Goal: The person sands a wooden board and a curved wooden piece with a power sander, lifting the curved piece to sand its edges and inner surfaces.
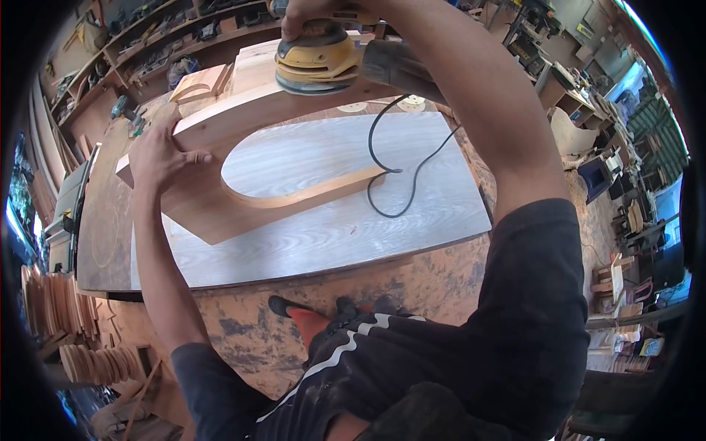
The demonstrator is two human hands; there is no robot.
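A large U-shaped wooden piece (197,204) stands on edge across a pale wood-grain board (294,253). My left hand (158,153) grips its left end, the thumb pressed on the near face and the fingers over the top. At the upper edge of the view my right hand (298,18) is wrapped around the top of a yellow and grey orbital sander (315,65), partly cut off by the frame. The sander's pad rests on the upper edge of the wooden piece. A dark dust canister (397,65) sticks out from its right side.
A black cord (390,214) loops over the board. Behind stand wood offcuts (202,79) and a drill (123,109) on the brown tabletop (99,242). Shelves of tools (158,48) line the back. Curved wood pieces are stacked at the lower left (99,364).
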